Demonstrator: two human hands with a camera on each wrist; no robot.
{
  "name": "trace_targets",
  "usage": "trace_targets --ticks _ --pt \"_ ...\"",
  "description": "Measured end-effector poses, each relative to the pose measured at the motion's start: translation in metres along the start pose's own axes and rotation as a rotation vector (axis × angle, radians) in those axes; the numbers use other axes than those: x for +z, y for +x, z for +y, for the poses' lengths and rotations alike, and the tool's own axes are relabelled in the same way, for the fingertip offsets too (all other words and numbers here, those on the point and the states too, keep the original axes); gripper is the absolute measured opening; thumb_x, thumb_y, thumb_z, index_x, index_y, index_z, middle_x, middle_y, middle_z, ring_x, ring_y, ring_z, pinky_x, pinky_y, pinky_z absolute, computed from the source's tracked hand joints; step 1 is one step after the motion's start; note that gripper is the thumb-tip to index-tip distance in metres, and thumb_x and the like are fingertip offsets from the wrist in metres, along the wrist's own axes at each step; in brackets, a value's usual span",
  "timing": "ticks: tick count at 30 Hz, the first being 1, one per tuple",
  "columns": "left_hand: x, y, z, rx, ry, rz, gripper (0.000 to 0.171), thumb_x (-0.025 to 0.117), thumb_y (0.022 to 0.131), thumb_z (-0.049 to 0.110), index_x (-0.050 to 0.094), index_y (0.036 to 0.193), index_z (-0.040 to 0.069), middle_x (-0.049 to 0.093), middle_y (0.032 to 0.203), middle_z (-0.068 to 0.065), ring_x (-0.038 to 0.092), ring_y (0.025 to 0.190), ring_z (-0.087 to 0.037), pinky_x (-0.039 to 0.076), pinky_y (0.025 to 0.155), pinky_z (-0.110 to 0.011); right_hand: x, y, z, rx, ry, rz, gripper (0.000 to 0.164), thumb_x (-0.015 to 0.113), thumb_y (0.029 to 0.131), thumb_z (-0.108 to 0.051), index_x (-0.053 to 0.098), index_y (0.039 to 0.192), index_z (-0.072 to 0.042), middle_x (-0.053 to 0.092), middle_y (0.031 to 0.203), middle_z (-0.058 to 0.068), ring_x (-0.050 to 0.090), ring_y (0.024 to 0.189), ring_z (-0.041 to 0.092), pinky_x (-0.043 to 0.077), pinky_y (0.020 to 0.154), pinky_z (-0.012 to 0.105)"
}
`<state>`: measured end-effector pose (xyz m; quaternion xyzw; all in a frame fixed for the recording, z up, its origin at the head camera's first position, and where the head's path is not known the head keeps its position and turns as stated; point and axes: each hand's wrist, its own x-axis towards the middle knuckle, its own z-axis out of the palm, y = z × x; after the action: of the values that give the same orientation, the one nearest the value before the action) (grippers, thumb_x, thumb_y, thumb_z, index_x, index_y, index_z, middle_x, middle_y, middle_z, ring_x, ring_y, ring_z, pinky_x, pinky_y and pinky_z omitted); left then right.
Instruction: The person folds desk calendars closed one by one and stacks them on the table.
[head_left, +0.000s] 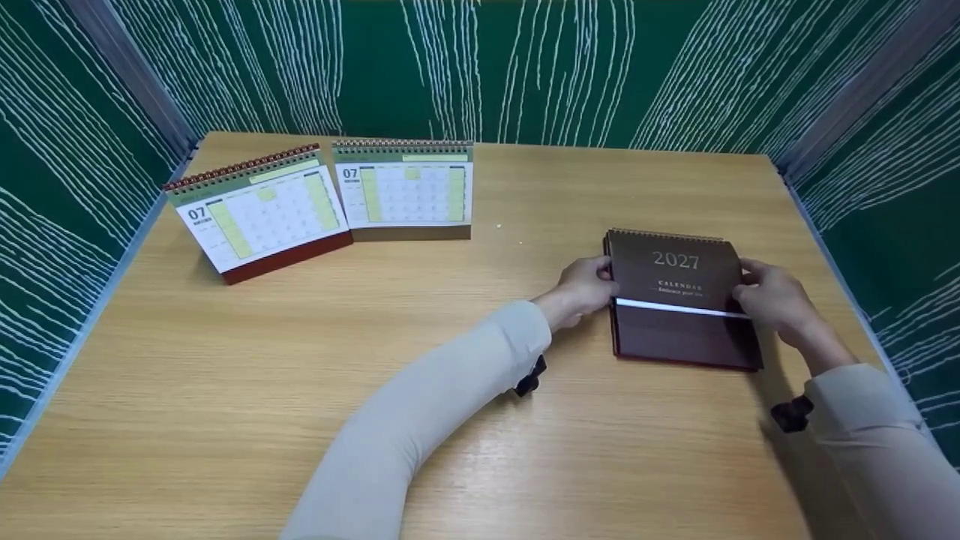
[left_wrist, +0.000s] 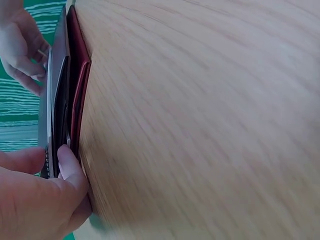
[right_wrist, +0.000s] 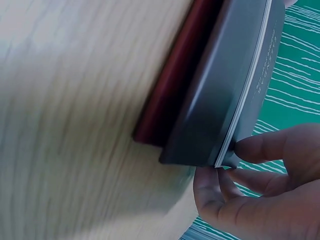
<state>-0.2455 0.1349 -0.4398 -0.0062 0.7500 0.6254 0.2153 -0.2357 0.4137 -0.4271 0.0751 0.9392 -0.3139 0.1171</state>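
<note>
A dark brown desk calendar (head_left: 671, 266) marked 2027 lies on the table's right side, its cover page bowed and a white strip of page edges showing. A dark red folded base (right_wrist: 165, 95) lies directly beneath it; whether it belongs to a second calendar is hard to tell. My left hand (head_left: 585, 289) pinches the calendar's left edge near the spiral binding, thumb and fingers on either side in the left wrist view. At the right edge, my right hand (head_left: 776, 296) pinches the brown cover and pages between thumb and fingers, as the right wrist view shows.
Two desk calendars stand at the back left, open at a page marked 07: one with a red base (head_left: 262, 214), one with a brown base (head_left: 409, 195). They touch or nearly touch. Green white-streaked walls (head_left: 555, 67) enclose the wooden table (head_left: 420, 300).
</note>
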Motion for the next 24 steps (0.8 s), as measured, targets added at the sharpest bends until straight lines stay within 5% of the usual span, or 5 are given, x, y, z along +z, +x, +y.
trace_targets --ticks 8,15,19,24 --pt "0.001 -0.003 0.001 0.004 -0.007 0.003 0.065 0.059 0.1 -0.01 0.047 0.16 0.008 0.05 0.094 0.004 0.036 0.052 -0.004 0.03 0.043 -0.017 0.002 0.001 0.0 0.004 -0.01 -0.009 0.066 0.038 0.101 -0.001 0.018 0.161 0.016 0.04 0.147 0.044 0.047 0.124 0.045 0.047 0.101 0.052" --pt "-0.002 -0.005 0.0 -0.002 0.014 -0.048 0.063 0.056 0.104 -0.005 0.043 0.164 0.012 0.047 0.086 0.005 0.035 0.049 -0.004 0.029 0.043 -0.018 -0.002 0.0 0.0 -0.036 -0.047 -0.056 0.065 0.036 0.102 -0.002 0.015 0.16 0.018 0.039 0.148 0.047 0.049 0.118 0.044 0.052 0.073 0.03" --pt "-0.004 -0.005 -0.002 0.029 0.048 -0.065 0.064 0.056 0.104 -0.005 0.041 0.164 0.011 0.045 0.08 0.006 0.034 0.049 -0.003 0.029 0.045 -0.018 0.0 0.001 -0.002 -0.015 -0.056 -0.049 0.065 0.035 0.101 -0.001 0.014 0.159 0.019 0.036 0.152 0.048 0.047 0.13 0.047 0.054 0.098 0.05" --pt "-0.012 -0.006 -0.003 0.02 0.054 -0.135 0.067 0.058 0.104 -0.002 0.035 0.167 0.011 0.049 0.094 0.004 0.036 0.052 -0.005 0.031 0.048 -0.02 -0.001 0.0 -0.004 -0.015 -0.062 -0.08 0.07 0.034 0.101 -0.002 0.002 0.16 0.018 0.025 0.155 0.051 0.034 0.145 0.057 0.036 0.117 0.068"
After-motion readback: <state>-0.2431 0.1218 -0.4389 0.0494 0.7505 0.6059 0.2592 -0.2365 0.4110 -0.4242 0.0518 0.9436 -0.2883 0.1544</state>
